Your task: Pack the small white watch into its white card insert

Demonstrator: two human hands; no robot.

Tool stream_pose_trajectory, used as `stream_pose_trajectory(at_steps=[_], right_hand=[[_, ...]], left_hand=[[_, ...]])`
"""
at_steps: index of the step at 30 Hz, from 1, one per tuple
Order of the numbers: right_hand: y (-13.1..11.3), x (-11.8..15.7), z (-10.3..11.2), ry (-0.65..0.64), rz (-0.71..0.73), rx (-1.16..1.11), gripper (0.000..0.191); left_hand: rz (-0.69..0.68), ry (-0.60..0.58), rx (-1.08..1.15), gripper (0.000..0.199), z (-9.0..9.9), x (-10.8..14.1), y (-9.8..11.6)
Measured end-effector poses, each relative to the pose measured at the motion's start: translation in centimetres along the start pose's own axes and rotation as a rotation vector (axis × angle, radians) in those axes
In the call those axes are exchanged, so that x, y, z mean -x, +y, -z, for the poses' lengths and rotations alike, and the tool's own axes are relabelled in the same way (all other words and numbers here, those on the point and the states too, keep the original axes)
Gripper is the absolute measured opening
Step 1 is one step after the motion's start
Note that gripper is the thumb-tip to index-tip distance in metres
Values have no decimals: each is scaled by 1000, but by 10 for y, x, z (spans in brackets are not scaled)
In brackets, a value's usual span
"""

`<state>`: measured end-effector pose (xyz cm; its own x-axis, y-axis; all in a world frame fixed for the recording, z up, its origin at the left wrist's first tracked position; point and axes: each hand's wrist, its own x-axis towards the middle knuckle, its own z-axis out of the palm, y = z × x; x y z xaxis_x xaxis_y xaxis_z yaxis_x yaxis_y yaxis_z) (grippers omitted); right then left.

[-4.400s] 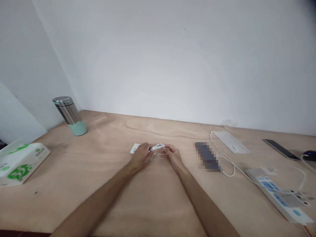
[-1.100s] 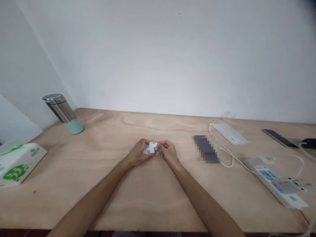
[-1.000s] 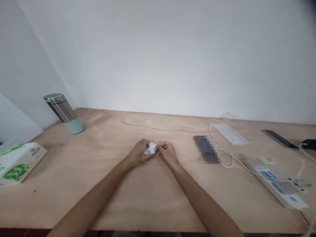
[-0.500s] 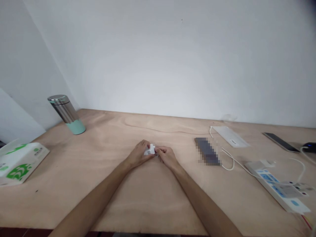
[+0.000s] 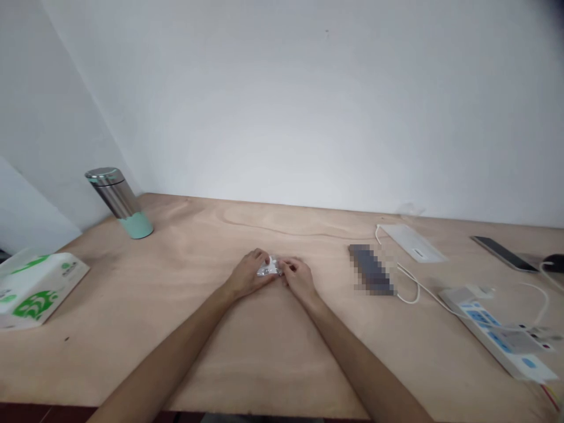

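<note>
A small white item in shiny clear plastic wrapping (image 5: 268,268) rests low over the middle of the wooden table (image 5: 264,364). My left hand (image 5: 247,274) is closed on its left side, thumb and fingers around the wrapping. On the right, the fingers of my right hand (image 5: 298,275) are pinched together at the edge of the plastic. What exactly the white item is cannot be made out, since my fingers cover part of it.
To the left stand a steel and mint-green flask (image 5: 121,202) and a white-green tissue pack (image 5: 44,288). On the right lie a pixelated dark object (image 5: 371,270), a white cable (image 5: 423,288), a flat white sleeve (image 5: 412,242), a dark phone (image 5: 504,252) and a power strip (image 5: 497,335).
The clear plastic now bunches and shines over the white item, whose face showed more plainly before. My right fingers have shifted slightly at its edge; my left hand stays nearly in place.
</note>
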<state>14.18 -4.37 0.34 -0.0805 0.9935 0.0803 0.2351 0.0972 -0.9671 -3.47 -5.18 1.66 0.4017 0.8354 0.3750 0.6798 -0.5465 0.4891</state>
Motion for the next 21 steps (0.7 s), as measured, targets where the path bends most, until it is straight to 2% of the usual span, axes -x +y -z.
stream_pose_trajectory(at_steps=[3,7,12,16,21], right_hand=[[4,-3,0,113,-15,-64,27],[5,-6,1,131,-37,-193,37],[7,-4,-4,1,62,-242,41],[10,-4,-6,-82,103,-187,40],[15,-4,-5,-154,155,-106,42]], left_hand=[[-4,-7,-51,24,2,-1,2],[-31,-2,-108,25,2,-1,0],[-44,0,-131,27,-1,-1,-8],[-12,-22,-37,26,1,-1,-11],[58,-35,162,45,8,1,-9]])
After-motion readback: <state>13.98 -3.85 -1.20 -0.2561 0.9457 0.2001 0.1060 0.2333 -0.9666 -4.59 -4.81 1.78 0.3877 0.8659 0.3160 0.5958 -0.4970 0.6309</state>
